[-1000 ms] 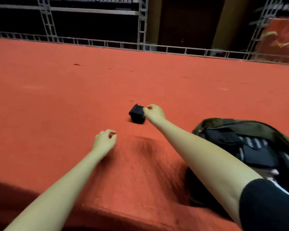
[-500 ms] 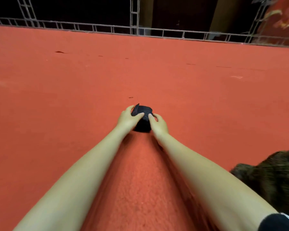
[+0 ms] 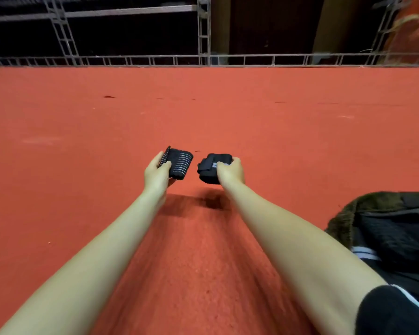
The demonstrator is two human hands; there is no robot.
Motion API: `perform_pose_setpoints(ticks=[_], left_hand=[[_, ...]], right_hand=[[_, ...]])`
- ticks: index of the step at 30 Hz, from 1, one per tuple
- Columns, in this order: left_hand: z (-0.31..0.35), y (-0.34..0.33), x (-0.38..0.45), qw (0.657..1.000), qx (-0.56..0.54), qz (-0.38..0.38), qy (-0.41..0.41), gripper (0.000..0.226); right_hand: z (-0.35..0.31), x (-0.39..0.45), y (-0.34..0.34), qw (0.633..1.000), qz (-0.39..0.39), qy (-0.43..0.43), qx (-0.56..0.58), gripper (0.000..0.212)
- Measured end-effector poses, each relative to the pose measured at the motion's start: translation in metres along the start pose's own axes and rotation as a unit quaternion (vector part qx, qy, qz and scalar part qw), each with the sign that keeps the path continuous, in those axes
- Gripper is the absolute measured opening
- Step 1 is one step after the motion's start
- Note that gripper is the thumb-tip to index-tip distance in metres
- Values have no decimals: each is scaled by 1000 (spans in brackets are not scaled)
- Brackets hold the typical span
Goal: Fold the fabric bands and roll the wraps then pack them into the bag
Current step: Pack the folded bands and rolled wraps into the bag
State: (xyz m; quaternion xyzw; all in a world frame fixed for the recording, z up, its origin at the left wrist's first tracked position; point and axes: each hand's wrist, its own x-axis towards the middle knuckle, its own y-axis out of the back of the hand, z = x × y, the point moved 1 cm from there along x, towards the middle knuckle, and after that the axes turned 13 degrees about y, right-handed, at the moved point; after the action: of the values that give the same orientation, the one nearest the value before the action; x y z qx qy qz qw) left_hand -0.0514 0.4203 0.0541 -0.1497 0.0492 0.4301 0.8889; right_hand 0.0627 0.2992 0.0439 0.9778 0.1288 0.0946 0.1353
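My left hand (image 3: 156, 174) grips a black rolled wrap with thin pale stripes (image 3: 179, 164), held a little above the red carpet. My right hand (image 3: 230, 172) grips a second black rolled wrap (image 3: 211, 168), also lifted, with its shadow on the carpet below. A small gap separates the two wraps. The open olive-green bag (image 3: 344, 213) lies at the lower right, with dark fabric and a pale striped band visible inside.
Red carpet (image 3: 82, 141) covers the floor all around. A metal truss railing (image 3: 203, 59) runs along the far edge, with dark space behind it. A red and gold cloth (image 3: 414, 27) hangs at the top right.
Both hands met on one dark bundle on the carpet. Now they are apart and raised, each holding its own rolled wrap. The camera tilted so more of the bag shows.
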Motion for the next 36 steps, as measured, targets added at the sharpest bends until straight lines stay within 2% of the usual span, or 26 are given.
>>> perform_pose_setpoints(ticks=[2,6,9,12,14,18,21,23,25,28,31,33,35,36], left_hand=[[26,-7,-36,1000,-2,-3,-20,46],[63,-32,-117,998,-45,-15,-39,39],[70,-55,-183,996,-36,-59,-55,40],[63,-80,-236,990,-6,-121,-73,46],[54,-106,-273,984,10,-163,-69,49],[25,-163,-323,965,77,-241,-67,45],[-9,-200,-344,943,160,-282,-68,45],[-31,-220,-354,925,203,-313,-72,46],[-49,-236,-357,901,261,-324,-122,47],[-62,-251,-352,841,409,-259,-239,49],[-68,-258,-351,766,537,-157,-317,49],[-69,-260,-352,729,544,-113,-399,47],[-68,-262,-356,714,509,-150,-457,45],[-69,-264,-359,694,506,-184,-477,46]], right_hand=[[-39,-17,27,999,21,25,39,41],[-113,-63,103,989,42,107,93,41],[-137,-110,179,975,36,174,132,40],[-128,-153,254,968,18,216,129,37],[-112,-175,308,969,39,218,110,38],[-69,-198,391,973,113,156,123,36],[-39,-210,427,980,116,109,120,33],[-25,-216,445,983,118,100,95,30],[-11,-221,459,989,109,85,58,28],[10,-222,465,996,62,64,3,34],[18,-215,459,992,77,95,-33,36],[16,-207,457,982,100,135,-91,38],[17,-199,459,959,104,184,-187,37],[20,-196,461,947,96,208,-225,33]])
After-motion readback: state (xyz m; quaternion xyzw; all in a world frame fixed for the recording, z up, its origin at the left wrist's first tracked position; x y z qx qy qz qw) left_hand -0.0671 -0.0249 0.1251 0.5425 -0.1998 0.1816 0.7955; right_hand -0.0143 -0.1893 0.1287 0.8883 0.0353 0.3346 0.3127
